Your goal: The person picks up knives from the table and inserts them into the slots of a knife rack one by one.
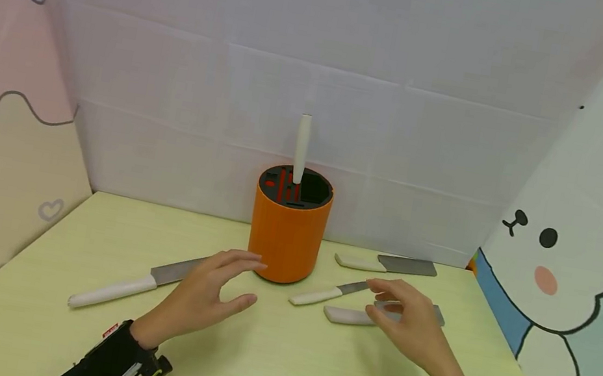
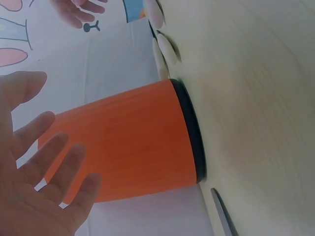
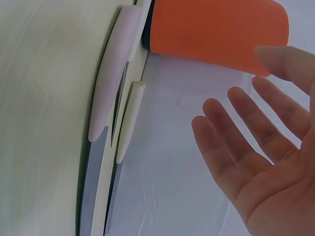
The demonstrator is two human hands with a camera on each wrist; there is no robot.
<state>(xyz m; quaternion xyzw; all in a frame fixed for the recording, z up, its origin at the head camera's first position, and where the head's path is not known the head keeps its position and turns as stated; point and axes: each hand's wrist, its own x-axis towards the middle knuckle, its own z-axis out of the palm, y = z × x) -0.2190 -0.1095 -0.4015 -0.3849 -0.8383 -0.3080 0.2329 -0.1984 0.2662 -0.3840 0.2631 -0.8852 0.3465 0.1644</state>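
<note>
An orange round knife block (image 1: 284, 241) with a black slotted top stands at the back middle of the table. One white-handled knife (image 1: 301, 148) is upright in it. My left hand (image 1: 210, 295) hovers in front of the block's left side, fingers spread, holding nothing. Partly behind that hand lies a long knife (image 1: 113, 293). On the right, my right hand (image 1: 410, 323) is held over a wide-bladed knife (image 1: 346, 316), its palm bare in the right wrist view. That hand covers part of the blade. A small knife (image 1: 315, 297) lies just left of it.
A cleaver-like knife (image 1: 407, 266) rests near the back edge of the pale yellow table (image 1: 284, 369). Behind rises a white sheet (image 1: 174, 95), with cartoon-printed panels (image 1: 533, 297) at both sides.
</note>
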